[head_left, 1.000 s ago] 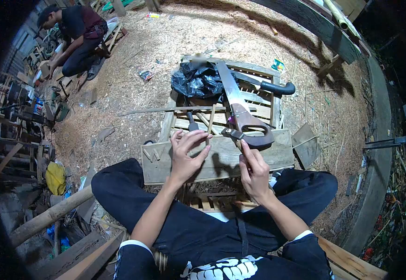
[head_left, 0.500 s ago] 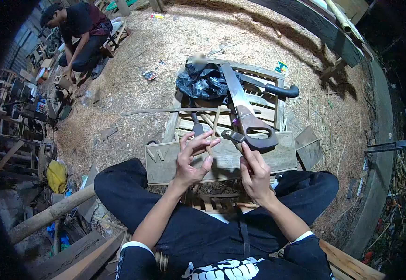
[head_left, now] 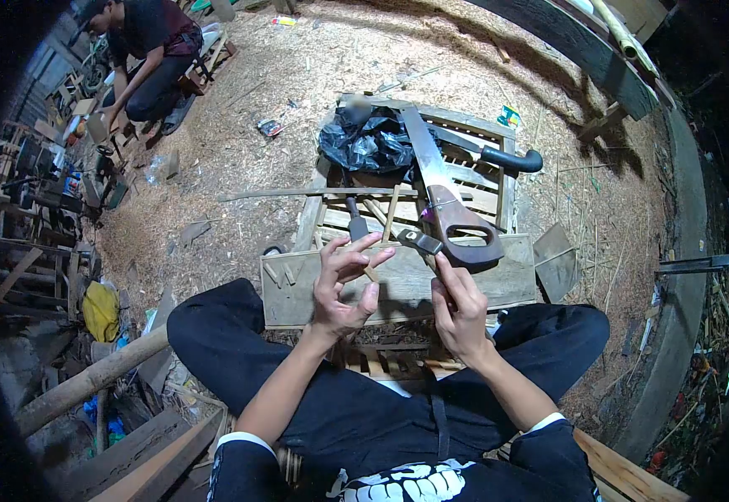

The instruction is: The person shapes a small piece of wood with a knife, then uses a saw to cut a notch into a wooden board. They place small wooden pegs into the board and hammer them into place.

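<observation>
My right hand point(head_left: 462, 309) is closed round the handle of a small hammer, whose dark metal head point(head_left: 420, 242) points up and to the left above the plank. My left hand point(head_left: 341, 289) is raised to the left of it, palm turned toward the hammer, fingers spread and curved. A small piece of light wood point(head_left: 370, 273) shows just by its fingertips. Below both hands lies a flat wooden plank point(head_left: 490, 289). A handsaw point(head_left: 456, 226) rests beyond the hammer, its brown handle toward me. Close past my left fingers is a dark flat-bladed tool point(head_left: 357, 222).
A black plastic bag point(head_left: 364, 142) and a blade with a curved black handle point(head_left: 511, 159) lie on the slatted wooden frame point(head_left: 503, 197). Thin sticks point(head_left: 392, 209) lie across it. Another person point(head_left: 151, 63) crouches at the far left. Shavings cover the ground.
My hands and the hammer hold nearly the same pose. The crouching person's hands and the block near them have moved up. The view has shifted slightly.
</observation>
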`<state>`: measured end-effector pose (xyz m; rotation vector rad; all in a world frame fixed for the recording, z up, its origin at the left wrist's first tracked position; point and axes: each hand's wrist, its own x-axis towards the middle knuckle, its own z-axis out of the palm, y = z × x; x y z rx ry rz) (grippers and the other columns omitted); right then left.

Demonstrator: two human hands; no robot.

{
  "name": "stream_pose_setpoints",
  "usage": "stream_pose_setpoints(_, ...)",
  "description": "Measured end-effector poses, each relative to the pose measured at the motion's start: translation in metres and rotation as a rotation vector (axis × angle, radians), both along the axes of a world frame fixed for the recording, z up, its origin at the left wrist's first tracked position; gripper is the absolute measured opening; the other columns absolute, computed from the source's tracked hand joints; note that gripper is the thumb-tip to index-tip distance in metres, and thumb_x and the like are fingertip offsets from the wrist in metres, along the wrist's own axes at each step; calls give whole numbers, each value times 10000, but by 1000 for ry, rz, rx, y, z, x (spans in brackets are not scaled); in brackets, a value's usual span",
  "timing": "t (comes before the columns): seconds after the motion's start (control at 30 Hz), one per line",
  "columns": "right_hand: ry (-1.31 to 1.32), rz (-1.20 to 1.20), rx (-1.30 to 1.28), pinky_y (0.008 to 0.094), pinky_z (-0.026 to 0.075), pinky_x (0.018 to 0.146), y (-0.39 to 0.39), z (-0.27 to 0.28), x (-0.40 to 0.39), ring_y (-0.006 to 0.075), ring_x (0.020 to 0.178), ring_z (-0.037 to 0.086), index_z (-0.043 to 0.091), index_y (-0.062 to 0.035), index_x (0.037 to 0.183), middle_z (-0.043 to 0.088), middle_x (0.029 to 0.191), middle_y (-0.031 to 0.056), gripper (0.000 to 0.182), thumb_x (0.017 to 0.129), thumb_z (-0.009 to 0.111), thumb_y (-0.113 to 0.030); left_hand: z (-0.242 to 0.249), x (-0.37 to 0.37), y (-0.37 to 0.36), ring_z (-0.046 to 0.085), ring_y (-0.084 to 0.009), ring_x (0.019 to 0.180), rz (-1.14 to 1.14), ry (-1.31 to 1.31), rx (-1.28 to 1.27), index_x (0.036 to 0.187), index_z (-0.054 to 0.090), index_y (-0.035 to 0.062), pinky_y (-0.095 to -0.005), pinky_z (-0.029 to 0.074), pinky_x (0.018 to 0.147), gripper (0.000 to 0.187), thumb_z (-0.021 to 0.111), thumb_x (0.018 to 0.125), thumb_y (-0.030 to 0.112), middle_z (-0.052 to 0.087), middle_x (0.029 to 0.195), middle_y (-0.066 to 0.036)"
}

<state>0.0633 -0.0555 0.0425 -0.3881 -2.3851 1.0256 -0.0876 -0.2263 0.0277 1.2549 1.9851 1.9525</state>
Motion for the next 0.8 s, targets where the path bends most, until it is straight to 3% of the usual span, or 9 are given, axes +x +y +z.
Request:
stream_pose_setpoints(0.13, -6, 4, -8, 407, 550, 644, 0, 1, -1, 281, 701, 678, 607, -112, 1505, 686, 1002, 149, 615, 912, 690, 26, 2, -3, 0, 597, -307, 1412, 5, 34, 8, 1253, 472, 59, -481, 211, 1269, 400, 603, 875, 51, 774, 1222, -221)
stream_pose_setpoints(0.2, -4, 6, -15, 408, 547, 644, 0, 0, -1, 284, 699, 674, 607, -114, 1506, 684, 1000, 148, 615, 912, 689, 26, 2, -9, -2, 642, -237, 1341, 36, 223, -72, 1286, 526, 62, -417, 334, 1200, 431, 699, 891, 71, 780, 1260, -104)
stream_pose_setpoints(0.23, -1, 5, -14, 408, 546, 643, 0, 0, -1, 284, 698, 672, 608, -114, 1505, 683, 996, 146, 615, 912, 688, 27, 2, -10, -1, 642, -237, 1341, 36, 223, -72, 1286, 526, 62, -417, 334, 1200, 431, 699, 891, 71, 780, 1260, -104)
stream_pose_setpoints(0.3, 3, 5, -14, 409, 544, 643, 0, -1, -2, 283, 696, 669, 609, -115, 1504, 681, 992, 145, 614, 912, 687, 28, 1, -10, 2, 681, -226, 1129, 116, 256, -112, 1213, 661, 67, -409, 363, 1120, 386, 769, 843, 96, 793, 1111, -37)
stream_pose_setpoints(0.4, -4, 0, -13, 406, 545, 646, 2, -1, -2, 280, 700, 670, 606, -122, 1510, 679, 988, 144, 614, 919, 683, 27, -2, -8, 5, 603, -237, 1010, 190, 218, -250, 1190, 747, 74, -418, 378, 1064, 401, 813, 796, 104, 772, 987, -26)
stream_pose_setpoints(0.5, 0, -12, -10, 404, 545, 644, 3, 3, -3, 279, 695, 670, 601, -127, 1517, 676, 977, 143, 609, 931, 681, 19, -6, -8, 10, 588, -229, 1060, 241, 204, -408, 1151, 782, 108, -400, 365, 1027, 360, 840, 799, 147, 743, 954, -17)
stream_pose_setpoints(0.57, -9, -19, -37, 354, 497, 653, 2, 6, -3, 226, 702, 608, 616, -59, 1477, 667, 970, 153, 518, 969, 655, 31, -11, -10, 12, 579, -221, 1074, 221, 205, -453, 1157, 780, 106, -399, 344, 1043, 367, 845, 800, 167, 736, 950, -14)
stream_pose_setpoints(0.63, -26, -21, -16, 376, 521, 648, 3, 2, -2, 252, 698, 643, 611, -106, 1497, 676, 979, 145, 558, 955, 671, 12, -21, -11, 14, 569, -213, 1087, 202, 206, -497, 1162, 779, 104, -399, 322, 1058, 376, 850, 802, 187, 729, 946, -11)
stream_pose_setpoints(0.8, -125, -19, -12, 414, 553, 668, 2, 1, 2, 305, 725, 690, 607, -164, 1513, 691, 1010, 140, 595, 943, 688, -16, -26, -8, 18, 476, -265, 1234, 215, 237, -616, 1168, 791, 194, -509, 243, 1110, 362, 857, 827, 293, 626, 1180, -22)
